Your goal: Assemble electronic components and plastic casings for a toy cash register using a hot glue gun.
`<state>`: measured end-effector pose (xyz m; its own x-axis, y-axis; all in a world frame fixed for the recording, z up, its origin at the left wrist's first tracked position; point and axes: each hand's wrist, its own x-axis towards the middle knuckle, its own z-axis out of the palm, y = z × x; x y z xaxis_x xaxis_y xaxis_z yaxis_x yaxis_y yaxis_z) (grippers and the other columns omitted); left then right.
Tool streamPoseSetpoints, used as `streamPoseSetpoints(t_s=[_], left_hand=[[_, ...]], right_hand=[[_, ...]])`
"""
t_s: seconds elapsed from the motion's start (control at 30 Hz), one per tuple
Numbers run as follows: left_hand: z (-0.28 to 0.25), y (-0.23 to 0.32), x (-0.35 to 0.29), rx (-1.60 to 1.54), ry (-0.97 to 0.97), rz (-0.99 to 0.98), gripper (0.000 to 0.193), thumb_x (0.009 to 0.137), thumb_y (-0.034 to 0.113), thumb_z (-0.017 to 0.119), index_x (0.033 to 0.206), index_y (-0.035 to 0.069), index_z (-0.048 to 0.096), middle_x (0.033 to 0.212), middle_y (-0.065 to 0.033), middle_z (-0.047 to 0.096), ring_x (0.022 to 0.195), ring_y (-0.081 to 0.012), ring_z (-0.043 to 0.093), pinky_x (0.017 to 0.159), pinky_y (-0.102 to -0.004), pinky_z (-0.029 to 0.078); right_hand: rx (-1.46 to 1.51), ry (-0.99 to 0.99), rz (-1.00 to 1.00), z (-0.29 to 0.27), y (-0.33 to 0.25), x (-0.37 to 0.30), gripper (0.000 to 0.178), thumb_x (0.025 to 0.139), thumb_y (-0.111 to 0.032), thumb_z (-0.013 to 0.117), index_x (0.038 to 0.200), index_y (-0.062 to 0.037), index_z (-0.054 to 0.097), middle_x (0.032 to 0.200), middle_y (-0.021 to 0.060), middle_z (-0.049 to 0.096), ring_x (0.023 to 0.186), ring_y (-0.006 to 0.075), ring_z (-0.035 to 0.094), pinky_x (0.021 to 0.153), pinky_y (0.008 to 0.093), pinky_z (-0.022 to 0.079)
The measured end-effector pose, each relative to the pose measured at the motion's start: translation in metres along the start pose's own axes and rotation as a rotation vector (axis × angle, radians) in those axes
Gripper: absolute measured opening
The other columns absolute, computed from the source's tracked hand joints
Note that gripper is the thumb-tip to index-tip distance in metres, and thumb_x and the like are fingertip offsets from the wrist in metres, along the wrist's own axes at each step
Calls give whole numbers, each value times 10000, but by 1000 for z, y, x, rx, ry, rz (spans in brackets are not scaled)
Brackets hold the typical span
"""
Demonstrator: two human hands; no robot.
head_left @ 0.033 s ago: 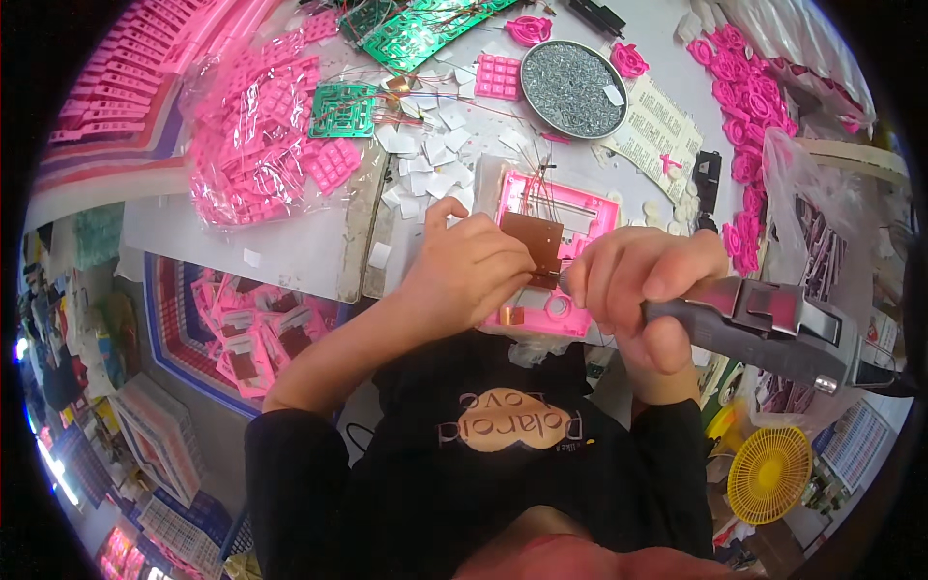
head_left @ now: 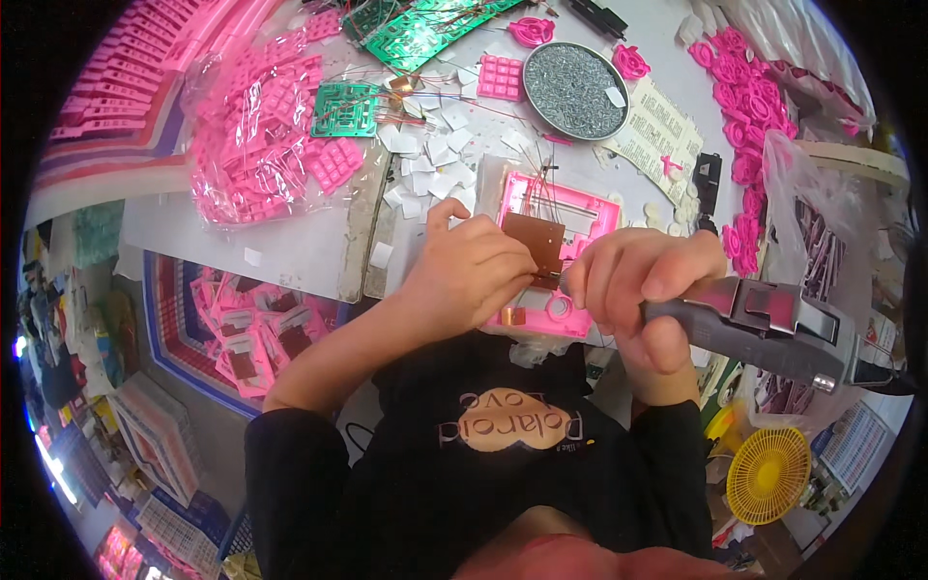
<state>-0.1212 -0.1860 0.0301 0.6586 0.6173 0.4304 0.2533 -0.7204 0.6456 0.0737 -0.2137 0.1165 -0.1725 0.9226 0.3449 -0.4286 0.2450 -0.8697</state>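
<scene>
My right hand (head_left: 650,285) is wrapped round a dark grey electric screwdriver (head_left: 739,324). Its front end, mostly hidden by my fingers, points at the edge of a brown circuit board (head_left: 532,240). The board lies in an open pink plastic casing (head_left: 606,215), with thin wires running from its far side. My left hand (head_left: 474,266) presses on the board's left edge, thumb and fingertips close together there and the index finger bent up. What lies under those fingertips is hidden. A small copper-coloured piece (head_left: 513,316) sits in the casing's near left corner.
Beyond the casing stands a round dish of small screws (head_left: 575,92). White paper squares (head_left: 435,159), green circuit boards (head_left: 345,109) and a bag of pink keypads (head_left: 256,145) lie to the left. A lined basket of pink casings (head_left: 261,333) is lower left; a yellow basket (head_left: 768,476) is lower right.
</scene>
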Motion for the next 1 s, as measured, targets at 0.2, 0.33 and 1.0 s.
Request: streamPoseSetpoints(t_s=[0.2,0.33,1.0], left_hand=[[0,-3,-6,34,38,35,255,719,162,818,929,132,676,926,40,687,840,-183,609,896,-462,305],[-8,9,-7,126,3,-106,317,734,283,805,986,123,699,1064,24,677,951,-186,590,976,-509,294],[-9,16,-30,464,-282,-10,419,821,298,660,1150,40,687,1242,-36,619,1105,-175,485,1017,-492,329]], right_hand=[[76,-76,13,0,6,1,274,916,-200,710,1080,-109,510,635,17,521,549,153,490,577,341,446],[47,-75,-27,-5,13,-2,285,917,-117,685,1106,-77,475,694,52,544,598,160,510,629,363,480],[-273,-23,23,-10,71,9,253,944,-156,657,1013,-85,424,614,41,486,518,122,449,549,330,435]])
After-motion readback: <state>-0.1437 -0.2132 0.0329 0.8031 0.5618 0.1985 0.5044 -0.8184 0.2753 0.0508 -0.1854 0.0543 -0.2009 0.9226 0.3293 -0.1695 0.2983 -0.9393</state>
